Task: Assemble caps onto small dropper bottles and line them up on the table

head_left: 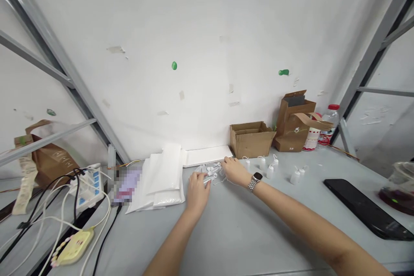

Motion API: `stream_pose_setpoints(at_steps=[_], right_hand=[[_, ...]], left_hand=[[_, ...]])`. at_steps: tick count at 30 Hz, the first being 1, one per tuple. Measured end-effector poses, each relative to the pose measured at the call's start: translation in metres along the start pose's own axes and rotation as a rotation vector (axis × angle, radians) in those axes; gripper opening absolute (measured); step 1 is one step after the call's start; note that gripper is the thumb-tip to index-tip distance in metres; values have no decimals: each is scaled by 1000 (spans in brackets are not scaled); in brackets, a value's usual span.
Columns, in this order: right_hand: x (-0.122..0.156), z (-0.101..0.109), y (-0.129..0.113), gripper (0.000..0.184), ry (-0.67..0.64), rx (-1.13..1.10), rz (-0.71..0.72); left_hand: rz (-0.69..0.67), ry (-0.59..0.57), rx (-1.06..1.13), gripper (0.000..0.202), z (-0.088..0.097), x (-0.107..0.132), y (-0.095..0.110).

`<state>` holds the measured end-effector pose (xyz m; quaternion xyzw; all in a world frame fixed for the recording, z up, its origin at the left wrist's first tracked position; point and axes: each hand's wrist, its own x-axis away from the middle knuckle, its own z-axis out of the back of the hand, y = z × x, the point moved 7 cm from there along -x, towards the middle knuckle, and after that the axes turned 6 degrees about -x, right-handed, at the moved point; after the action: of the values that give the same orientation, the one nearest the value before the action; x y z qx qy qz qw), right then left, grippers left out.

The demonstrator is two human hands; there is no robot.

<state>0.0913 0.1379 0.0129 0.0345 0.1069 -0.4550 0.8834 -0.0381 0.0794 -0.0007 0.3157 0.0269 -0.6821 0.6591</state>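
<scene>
A small pile of white plastic parts (211,169) with thin cords lies on the grey table between my hands. At its left edge my left hand (197,189) pinches a small white piece (207,180) between thumb and forefinger. On the pile's right side, my right hand (235,171), with a watch on its wrist, has its fingers curled down to the parts; what they grip is hidden. To the right of that hand stand several small white bottle-like pieces with cord loops (270,171), some close together. Left of my left hand lies a stack of white plastic bags (164,179).
An open cardboard box (254,140) and a brown paper bag (293,125) stand against the wall, beside a red-capped bottle (331,120). A black phone-like slab (368,209) and a cup of dark liquid (399,189) lie right. Cables and a power strip (89,187) crowd the left.
</scene>
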Motion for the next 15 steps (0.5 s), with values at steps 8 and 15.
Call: stream_pose_setpoints(at_steps=[8, 15], right_hand=[[34, 1, 26, 14, 11, -223, -144], [50, -19, 31, 4, 23, -646, -186]], left_hand=[[-27, -129, -206, 18, -12, -4, -1], [35, -12, -51, 17, -2, -7, -5]])
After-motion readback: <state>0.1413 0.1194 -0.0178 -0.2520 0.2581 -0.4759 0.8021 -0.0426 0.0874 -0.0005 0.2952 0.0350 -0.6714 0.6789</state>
